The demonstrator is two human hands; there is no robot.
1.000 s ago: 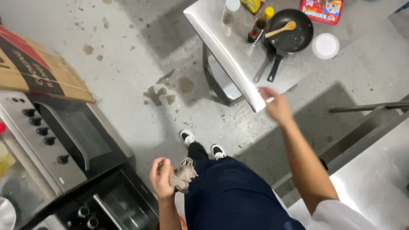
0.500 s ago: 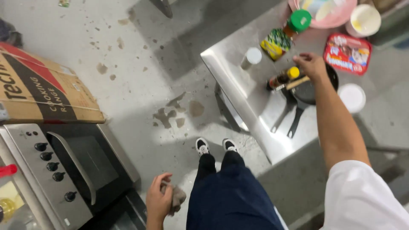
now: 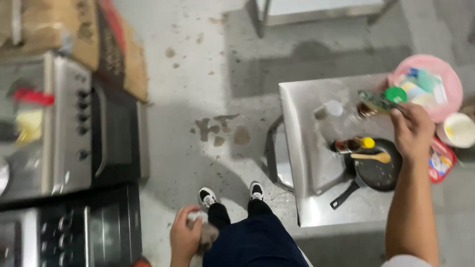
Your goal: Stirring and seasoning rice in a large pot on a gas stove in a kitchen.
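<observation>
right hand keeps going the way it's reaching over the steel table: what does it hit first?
The right hand already seems closed on the green-capped bottle. Straight beyond lies the pink bowl of packets, probably the first contact, though blur leaves depth unclear.

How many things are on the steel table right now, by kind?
Bottles: 3, green-capped bottle in the right hand, yellow-capped bottle, white-capped bottle
Pans: 1, black pan
Wooden spoons: 1
Pink bowls: 1
White cups: 1
Red packets: 1
Total: 8

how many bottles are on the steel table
3 that I can make out: a green-capped bottle at the right hand, a small white-capped shaker bottle to its left, and a yellow-capped bottle lying beside the black frying pan. Blur may hide others.
</observation>
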